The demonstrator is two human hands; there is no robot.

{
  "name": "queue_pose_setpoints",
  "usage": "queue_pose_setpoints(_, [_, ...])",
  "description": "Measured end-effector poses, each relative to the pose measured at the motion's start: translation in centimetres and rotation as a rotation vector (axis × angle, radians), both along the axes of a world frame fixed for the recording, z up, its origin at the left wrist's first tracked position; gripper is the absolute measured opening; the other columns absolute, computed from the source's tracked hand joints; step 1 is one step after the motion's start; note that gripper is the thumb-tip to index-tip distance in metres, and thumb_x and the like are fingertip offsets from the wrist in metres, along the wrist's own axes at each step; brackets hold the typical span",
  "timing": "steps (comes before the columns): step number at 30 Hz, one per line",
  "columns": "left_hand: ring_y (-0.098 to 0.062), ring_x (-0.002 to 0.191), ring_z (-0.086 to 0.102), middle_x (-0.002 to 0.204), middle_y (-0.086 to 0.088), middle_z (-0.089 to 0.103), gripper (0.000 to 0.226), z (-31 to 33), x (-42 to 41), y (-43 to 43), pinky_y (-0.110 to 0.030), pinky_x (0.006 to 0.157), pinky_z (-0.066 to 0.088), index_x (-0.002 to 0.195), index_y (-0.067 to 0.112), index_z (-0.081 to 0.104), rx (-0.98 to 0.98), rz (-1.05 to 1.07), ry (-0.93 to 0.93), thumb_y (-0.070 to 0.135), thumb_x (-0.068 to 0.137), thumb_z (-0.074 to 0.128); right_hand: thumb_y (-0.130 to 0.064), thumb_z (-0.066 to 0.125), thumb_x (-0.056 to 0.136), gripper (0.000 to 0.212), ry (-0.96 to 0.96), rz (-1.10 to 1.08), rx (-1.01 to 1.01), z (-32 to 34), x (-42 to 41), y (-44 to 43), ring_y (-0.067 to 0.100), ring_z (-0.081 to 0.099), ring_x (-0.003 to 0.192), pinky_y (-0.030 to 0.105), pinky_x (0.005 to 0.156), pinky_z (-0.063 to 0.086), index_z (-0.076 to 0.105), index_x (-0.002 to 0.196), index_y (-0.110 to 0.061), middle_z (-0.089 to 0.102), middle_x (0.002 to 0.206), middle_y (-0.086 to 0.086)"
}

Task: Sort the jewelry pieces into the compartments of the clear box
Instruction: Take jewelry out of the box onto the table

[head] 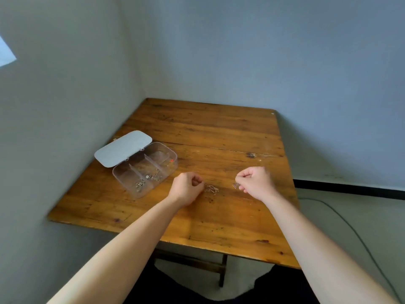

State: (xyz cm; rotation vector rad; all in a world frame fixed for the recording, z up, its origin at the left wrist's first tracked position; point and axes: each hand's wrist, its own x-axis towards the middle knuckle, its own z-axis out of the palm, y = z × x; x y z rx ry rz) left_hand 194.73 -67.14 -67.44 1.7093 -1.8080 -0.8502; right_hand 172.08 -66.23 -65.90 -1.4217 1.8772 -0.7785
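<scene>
Table: a worn wooden table (219, 132) stood in the corner against two grey walls.
Box: the clear box (145, 168) lay at the left with its lid (122, 148) flung open on the far side; small pieces sat in its compartments.
Left hand: the left hand (186, 188) was curled, fingertips pinched at a thin silver chain (211, 189) lying on the wood.
Right hand: the right hand (255, 181) was closed, gripping a small silver piece (235, 185) dangling at its fingertips.
</scene>
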Motion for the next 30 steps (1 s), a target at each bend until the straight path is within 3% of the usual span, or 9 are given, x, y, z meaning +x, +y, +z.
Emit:
queue_pose_setpoints(4, [-0.015,0.090,0.065,0.094,0.003,0.071,0.018,0.1,0.4,0.4,-0.025,0.075,0.050,0.104,0.019,0.073,-0.067,-0.096,-0.139,0.026,0.088,0.068,-0.032,0.071,0.089,0.020,0.263,0.074,0.048,-1.7,-0.3,0.4,0.013,0.067,0.078,0.027,0.072,0.057,0.079,0.074,-0.021,0.073,0.080,-0.010])
queue_pose_setpoints(6, [-0.016,0.093,0.065,0.099,0.002,0.071,0.023,0.8,0.9,0.6,-0.027,0.078,0.052,0.110,0.018,0.071,-0.076,-0.159,-0.202,0.025,0.089,0.066,-0.036,0.065,0.093,0.030,0.330,0.052,0.020,-2.1,0.1,0.1,0.013,0.065,0.074,0.023,0.065,0.050,0.080,0.075,-0.015,0.073,0.083,-0.010])
queue_pose_setpoints(10, [-0.019,0.096,0.066,0.110,-0.003,0.071,0.027,2.2,3.1,1.3,-0.034,0.083,0.056,0.116,0.013,0.069,-0.241,-0.166,-0.297,0.024,0.092,0.061,-0.034,0.059,0.096,0.019,0.308,0.005,-0.099,-1.6,1.8,-0.7,0.016,0.065,0.089,0.026,0.068,0.051,0.077,0.091,-0.027,0.072,0.103,-0.006])
queue_pose_setpoints(15, [-0.021,0.091,0.063,0.106,-0.004,0.064,0.026,3.7,6.8,2.0,-0.031,0.073,0.055,0.117,0.012,0.064,-0.409,0.042,-0.280,0.019,0.093,0.060,-0.030,0.060,0.094,0.018,0.301,0.114,-0.209,-1.0,5.4,-2.0,0.013,0.061,0.095,0.025,0.067,0.040,0.073,0.106,-0.031,0.068,0.104,-0.008])
queue_pose_setpoints(18, [-0.022,0.100,0.057,0.113,-0.005,0.060,0.029,3.7,9.6,2.4,-0.036,0.074,0.056,0.118,0.013,0.057,-0.356,0.182,-0.368,0.025,0.092,0.060,-0.026,0.052,0.099,0.024,0.297,0.247,-0.233,-0.9,7.9,-2.4,0.009,0.056,0.089,0.022,0.064,0.040,0.069,0.115,-0.031,0.064,0.112,-0.009])
queue_pose_setpoints(20, [-0.022,0.102,0.055,0.114,-0.005,0.059,0.031,3.3,11.4,2.7,-0.034,0.071,0.054,0.118,0.013,0.056,-0.314,0.196,-0.472,0.035,0.095,0.056,-0.023,0.048,0.101,0.028,0.317,0.350,-0.254,-0.9,9.5,-2.6,0.013,0.060,0.093,0.027,0.071,0.051,0.066,0.122,-0.029,0.061,0.121,-0.008])
queue_pose_setpoints(25, [-0.024,0.095,0.057,0.100,-0.004,0.060,0.038,2.0,14.5,2.6,-0.036,0.077,0.049,0.099,0.012,0.066,-0.199,-0.001,-0.492,0.037,0.103,0.037,-0.010,0.049,0.099,0.040,0.389,0.646,-0.363,0.0,13.6,-3.4,0.019,0.057,0.115,0.017,0.077,0.045,0.057,0.137,-0.020,0.055,0.137,-0.003])
queue_pose_setpoints(28, [-0.025,0.100,0.054,0.105,-0.005,0.062,0.034,1.6,15.1,2.1,-0.041,0.089,0.046,0.102,0.014,0.066,-0.106,-0.102,-0.493,0.034,0.104,0.039,-0.005,0.049,0.093,0.050,0.520,0.799,-0.456,1.1,16.2,-4.1,0.022,0.051,0.122,0.039,0.097,0.049,0.053,0.141,-0.018,0.057,0.137,0.001])
queue_pose_setpoints(30, [-0.026,0.107,0.053,0.114,-0.006,0.064,0.036,1.4,15.2,1.8,-0.044,0.096,0.044,0.109,0.014,0.067,-0.061,-0.165,-0.495,0.034,0.104,0.038,-0.002,0.049,0.089,0.054,0.609,0.889,-0.485,1.7,17.9,-4.5,0.025,0.049,0.123,0.044,0.103,0.044,0.054,0.142,-0.016,0.058,0.137,0.005])
